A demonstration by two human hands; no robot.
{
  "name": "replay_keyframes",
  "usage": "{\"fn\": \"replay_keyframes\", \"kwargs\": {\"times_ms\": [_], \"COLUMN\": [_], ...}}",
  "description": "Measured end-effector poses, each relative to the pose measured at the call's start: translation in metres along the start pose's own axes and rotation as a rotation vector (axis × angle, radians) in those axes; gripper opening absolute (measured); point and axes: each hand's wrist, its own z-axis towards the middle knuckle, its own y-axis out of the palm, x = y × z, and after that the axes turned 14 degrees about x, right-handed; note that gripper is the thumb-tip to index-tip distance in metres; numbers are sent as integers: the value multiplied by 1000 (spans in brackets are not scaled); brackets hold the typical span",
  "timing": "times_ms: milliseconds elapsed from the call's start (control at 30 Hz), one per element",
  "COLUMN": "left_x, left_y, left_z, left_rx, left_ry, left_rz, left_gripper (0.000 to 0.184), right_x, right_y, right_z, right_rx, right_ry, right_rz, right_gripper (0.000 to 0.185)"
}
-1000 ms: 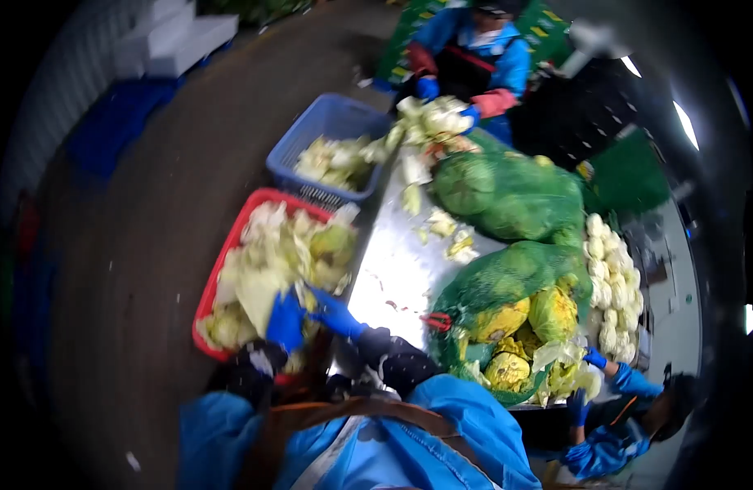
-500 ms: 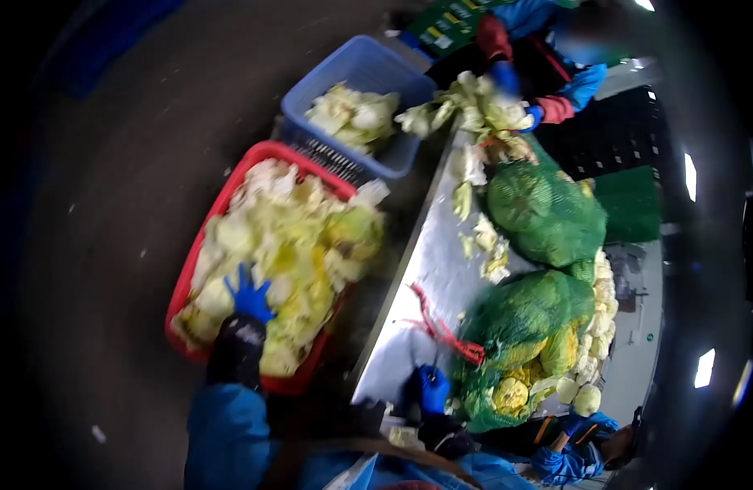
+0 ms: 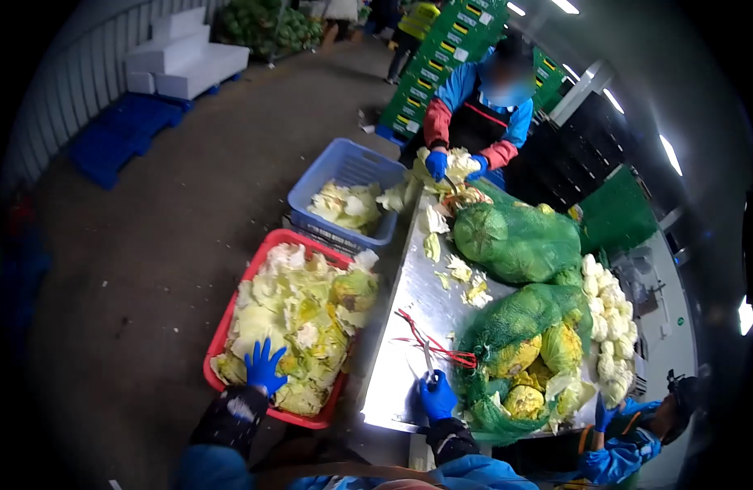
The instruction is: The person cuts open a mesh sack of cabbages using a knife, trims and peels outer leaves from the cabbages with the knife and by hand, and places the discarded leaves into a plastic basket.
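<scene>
My left hand (image 3: 264, 367), in a blue glove, lies with fingers spread on the cabbage leaves (image 3: 299, 322) that fill a red basket (image 3: 221, 341). My right hand (image 3: 437, 398), also gloved in blue, is closed around a knife (image 3: 428, 357) over the near end of the metal table (image 3: 393, 392). Red cords (image 3: 442, 349) lie just beyond the knife. To the right of this hand, an open green net bag (image 3: 515, 318) holds cabbages, some with yellowed leaves (image 3: 561, 347).
A blue basket (image 3: 303, 192) with leaves stands behind the red one. Another full net bag (image 3: 519, 237) lies farther up the table. A co-worker (image 3: 482, 106) handles leaves at the far end; another person (image 3: 638, 433) is at right, near pale trimmed cabbages (image 3: 609, 314).
My left hand, first near my right hand over the red basket, now rests on its leaves. My right hand has moved to the table and grasped the knife. The view has shifted.
</scene>
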Motion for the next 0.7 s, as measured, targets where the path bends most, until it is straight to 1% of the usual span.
{"fn": "replay_keyframes", "kwargs": {"times_ms": [33,67,100,133,167,200,267,300,333,367,400,433,467,533,600,633,667,700], "left_x": [-15,-35,-63,-86,-110,-125,-162,-181,-203,-226,-249,-273,-299,-352,-402,-427,-451,-475], "left_y": [-7,-10,-4,-9,-13,-27,-41,-48,-52,-59,-66,-73,-83,-104,-129,-141,-156,-166], "left_z": [-30,-62,-95,-133,-176,-196,-233,-244,-250,-252,-253,-253,-250,-235,-213,-200,-183,-162], "left_rx": [49,163,255,302,292,253,148,99,53,12,-29,-70,-102,-153,-194,-216,-233,-259], "left_ry": [1,29,2,-48,-154,-248,-439,-510,-586,-640,-691,-727,-760,-779,-775,-762,-725,-671], "left_rz": [-103,-222,-237,-179,-136,-114,-86,-74,-64,-58,-57,-48,-44,-39,-27,-20,-1,24], "left_gripper": [79,80,77,74,61,59,54,51,48,46,43,41,38,34,29,27,25,24], "right_x": [-2,17,9,-3,-18,-38,-34,-26,-15,2,-3,-16,-55,-37,-94,-130,-161,-200], "right_y": [-9,-6,-19,-42,-63,-85,-93,-94,-89,-78,-78,-82,-83,-37,-16,-3,11,19], "right_z": [-3,-6,-3,-12,-13,-16,-16,-19,-21,-26,-32,-38,-50,-72,-97,-113,-132,-152], "right_rx": [2,9,-10,-46,-205,-139,-258,-382,-499,-498,-491,-439,-309,214,319,346,312,275], "right_ry": [-94,-408,-528,-631,-665,-646,-784,-738,-692,-342,-207,-378,-303,-324,-246,-210,-230,-282], "right_rz": [-92,-221,-159,-103,-223,231,198,41,-114,34,18,12,-394,-92,-23,115,213,206], "right_gripper": [36,36,34,32,26,16,13,17,27,28,30,32,33,35,35,34,34,35]}}
